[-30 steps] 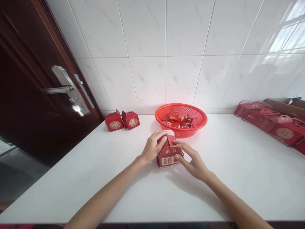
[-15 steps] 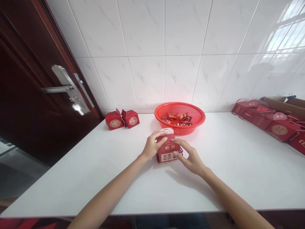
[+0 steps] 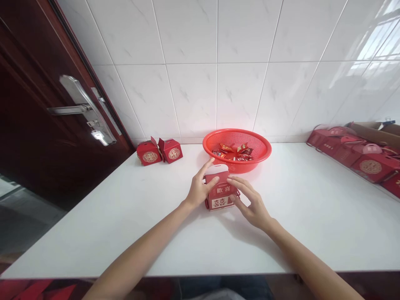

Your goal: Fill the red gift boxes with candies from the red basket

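Observation:
A small red gift box (image 3: 221, 191) with light characters on its front stands on the white table (image 3: 156, 233), its top flaps raised. My left hand (image 3: 200, 186) is at the box's left side, thumb on the front flap and index finger pointing up beside the pale rear flap. At the right side, my right hand (image 3: 251, 204) touches the box with its fingertips and thumb. Just behind the box is a red plastic basket (image 3: 264, 156) holding several wrapped sweets (image 3: 243, 153).
Two closed-looking red boxes (image 3: 150, 153) stand at the back left, near a dark wooden door (image 3: 28, 104) with a metal handle. Several more red boxes (image 3: 370, 164) line the right side, beside an open cardboard carton (image 3: 368, 132). A tiled wall is behind.
My left index finger has lifted off the box's top and now points upward. The front and rear flaps stand more upright. The view has shifted slightly.

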Motion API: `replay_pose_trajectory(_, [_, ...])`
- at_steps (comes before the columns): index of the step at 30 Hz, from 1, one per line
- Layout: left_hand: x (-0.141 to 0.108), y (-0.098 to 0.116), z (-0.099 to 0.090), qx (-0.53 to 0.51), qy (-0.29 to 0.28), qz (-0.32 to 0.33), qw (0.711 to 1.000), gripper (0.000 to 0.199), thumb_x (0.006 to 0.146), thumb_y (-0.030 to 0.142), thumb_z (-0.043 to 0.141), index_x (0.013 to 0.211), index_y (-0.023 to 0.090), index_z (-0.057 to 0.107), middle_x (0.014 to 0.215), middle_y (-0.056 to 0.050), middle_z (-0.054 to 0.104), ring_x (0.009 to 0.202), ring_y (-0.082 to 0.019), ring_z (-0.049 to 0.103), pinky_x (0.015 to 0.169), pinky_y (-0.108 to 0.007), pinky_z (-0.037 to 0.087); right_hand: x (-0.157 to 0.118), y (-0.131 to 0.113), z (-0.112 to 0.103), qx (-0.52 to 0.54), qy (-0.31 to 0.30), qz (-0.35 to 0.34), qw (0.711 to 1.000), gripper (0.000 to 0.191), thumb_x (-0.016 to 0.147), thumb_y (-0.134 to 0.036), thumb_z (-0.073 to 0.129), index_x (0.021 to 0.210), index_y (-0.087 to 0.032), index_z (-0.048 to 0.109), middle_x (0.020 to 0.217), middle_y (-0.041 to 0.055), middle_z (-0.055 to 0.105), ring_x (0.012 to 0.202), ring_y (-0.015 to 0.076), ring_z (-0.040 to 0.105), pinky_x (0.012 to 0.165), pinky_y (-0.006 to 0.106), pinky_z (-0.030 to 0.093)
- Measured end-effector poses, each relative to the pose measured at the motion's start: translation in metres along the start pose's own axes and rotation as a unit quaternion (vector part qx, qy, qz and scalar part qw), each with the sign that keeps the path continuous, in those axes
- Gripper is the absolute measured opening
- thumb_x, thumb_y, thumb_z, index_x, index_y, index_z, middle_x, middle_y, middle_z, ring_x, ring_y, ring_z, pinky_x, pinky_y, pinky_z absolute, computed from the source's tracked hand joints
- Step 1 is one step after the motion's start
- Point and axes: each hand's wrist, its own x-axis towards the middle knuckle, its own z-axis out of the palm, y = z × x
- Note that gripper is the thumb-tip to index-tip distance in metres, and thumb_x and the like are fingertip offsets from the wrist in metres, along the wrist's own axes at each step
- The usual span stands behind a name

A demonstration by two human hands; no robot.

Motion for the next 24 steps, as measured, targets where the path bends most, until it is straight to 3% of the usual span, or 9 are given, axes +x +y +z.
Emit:
replay_pose_trajectory(4, [-0.001,-0.001,0.001,-0.022,-0.013,-0.024,0.999,0.051,0.086,0.044,0.07,0.131,0.021,0.063,0.138,-0.011,0.066,0.115,-0.029,0.068,0.089,-0.037,0.058,-0.002,0.003,0.001,-0.017,0.0,0.008,1.0,0.049,0.103,-0.025,0.054,0.15,-0.035,0.051,0.146,0.0112,0.059,0.133,0.0276,0.057,0.106,0.048,0.054])
replay_pose_trajectory(9, [-0.003,-0.002,0.0,-0.011,-0.017,-0.01,1.0,0.023,0.085,0.036,0.067,0.099,0.02,0.075,0.11,-0.009,0.074,0.107,-0.026,0.069,0.093,-0.037,0.055,-0.008,0.009,0.007,-0.04,-0.008,0.052,0.998,0.05,0.102,-0.033,0.057,0.152,-0.034,0.051,0.153,0.0125,0.052,0.138,0.0309,0.053,0.108,0.05,0.053])
replay_pose_trajectory(16, [-0.005,0.0,-0.007,-0.039,-0.038,-0.019,0.998,0.029,0.088,0.031,0.055,0.1,0.019,0.079,0.116,-0.01,0.073,0.117,-0.027,0.065,0.105,-0.041,0.049,-0.011,0.011,0.009,-0.047,-0.019,0.077,0.996,0.046,0.102,-0.038,0.055,0.148,-0.029,0.057,0.157,0.0159,0.048,0.142,0.0323,0.051,0.11,0.051,0.051])
replay_pose_trajectory(24, [-0.008,-0.003,-0.005,-0.007,-0.037,-0.026,0.999,0.023,0.084,0.036,0.067,0.099,0.021,0.076,0.114,-0.008,0.072,0.109,-0.027,0.067,0.095,-0.038,0.053,-0.009,0.007,0.008,-0.065,0.014,0.068,0.995,0.043,0.1,-0.037,0.06,0.14,-0.022,0.06,0.148,0.0203,0.056,0.135,0.0316,0.058,0.106,0.048,0.055])
